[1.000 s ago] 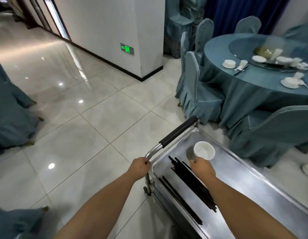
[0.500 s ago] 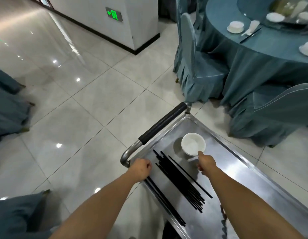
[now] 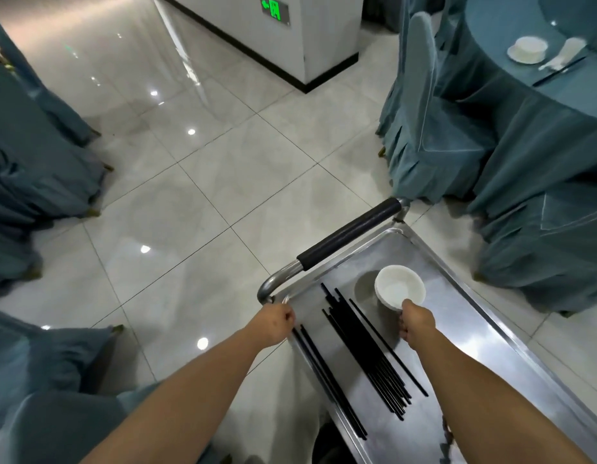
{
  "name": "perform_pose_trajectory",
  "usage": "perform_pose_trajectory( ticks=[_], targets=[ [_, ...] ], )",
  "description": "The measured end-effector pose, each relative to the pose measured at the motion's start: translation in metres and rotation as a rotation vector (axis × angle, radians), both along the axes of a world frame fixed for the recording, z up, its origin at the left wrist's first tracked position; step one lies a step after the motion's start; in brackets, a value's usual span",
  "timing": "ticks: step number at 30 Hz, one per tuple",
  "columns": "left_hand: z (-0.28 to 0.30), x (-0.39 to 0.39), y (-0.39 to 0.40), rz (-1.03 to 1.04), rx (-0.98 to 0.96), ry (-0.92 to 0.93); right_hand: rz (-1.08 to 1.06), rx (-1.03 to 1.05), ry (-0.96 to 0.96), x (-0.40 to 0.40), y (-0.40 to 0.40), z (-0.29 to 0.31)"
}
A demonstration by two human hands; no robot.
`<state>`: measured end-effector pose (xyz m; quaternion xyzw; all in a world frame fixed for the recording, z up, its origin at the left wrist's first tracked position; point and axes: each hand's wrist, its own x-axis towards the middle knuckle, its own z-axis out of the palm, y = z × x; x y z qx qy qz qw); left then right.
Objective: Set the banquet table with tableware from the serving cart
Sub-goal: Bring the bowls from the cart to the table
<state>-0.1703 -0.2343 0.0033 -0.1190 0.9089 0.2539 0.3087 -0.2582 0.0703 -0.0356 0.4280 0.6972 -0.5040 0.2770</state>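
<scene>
Change: against the picture half a second earlier, the view tilts further down; the banquet table slides to the 1 o'clock corner and more of both forearms shows. The bowl sits higher off the cart tray, with its shadow now beside it.
Right grip: the right hand (image 3: 417,322) closes on the near rim of the white bowl (image 3: 400,289), thumb on the rim and fingers curled beneath, holding it just above the tray.
Left grip: the left hand (image 3: 273,322) curls around the cart's rim at the corner below the black-sleeved handle (image 3: 350,234).
Cart: the steel serving cart (image 3: 471,316) runs from 3 o'clock to 5 o'clock; black chopsticks (image 3: 367,349) lie loose on its tray between the two hands.
Worktop: the round banquet table (image 3: 538,105) in blue cloth carries a white cup on a saucer (image 3: 527,50) with a spoon beside it.
Writing: a green lit exit sign (image 3: 274,10) sits low on the white pillar at 12 o'clock; its characters cannot be read.
</scene>
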Motion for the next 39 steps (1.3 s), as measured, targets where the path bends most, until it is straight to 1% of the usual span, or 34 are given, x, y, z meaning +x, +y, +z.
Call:
perform_pose_trajectory(
  ticks=[5, 10, 16, 19, 26, 30, 34, 39],
  targets=[
    [0.027, 0.026, -0.025, -0.034, -0.03, 0.064, 0.181, 0.053, 0.051, 0.023, -0.028, 0.022],
    [0.058, 0.084, -0.07, 0.086, 0.004, 0.138, 0.372, -0.005, 0.135, 0.064, -0.095, 0.058],
    [0.074, 0.2, -0.152, 0.301, 0.043, 0.207, 0.667, -0.03, 0.156, 0.145, -0.204, 0.091],
    [0.08, 0.273, -0.198, 0.444, 0.033, 0.221, 0.8, -0.06, 0.191, 0.193, -0.269, 0.102],
    [0.099, 0.456, -0.285, 0.847, -0.028, 0.265, 1.168, -0.156, 0.19, 0.312, -0.421, 0.126],
    [0.1, 0.553, -0.308, 1.087, -0.024, 0.287, 1.352, -0.184, 0.204, 0.384, -0.495, 0.129],
    [0.092, 0.635, -0.316, 1.375, 0.067, 0.32, 1.563, -0.206, 0.217, 0.455, -0.559, 0.128],
    [0.088, 0.699, -0.314, 1.593, 0.079, 0.318, 1.783, -0.243, 0.194, 0.519, -0.614, 0.122]
  ],
)
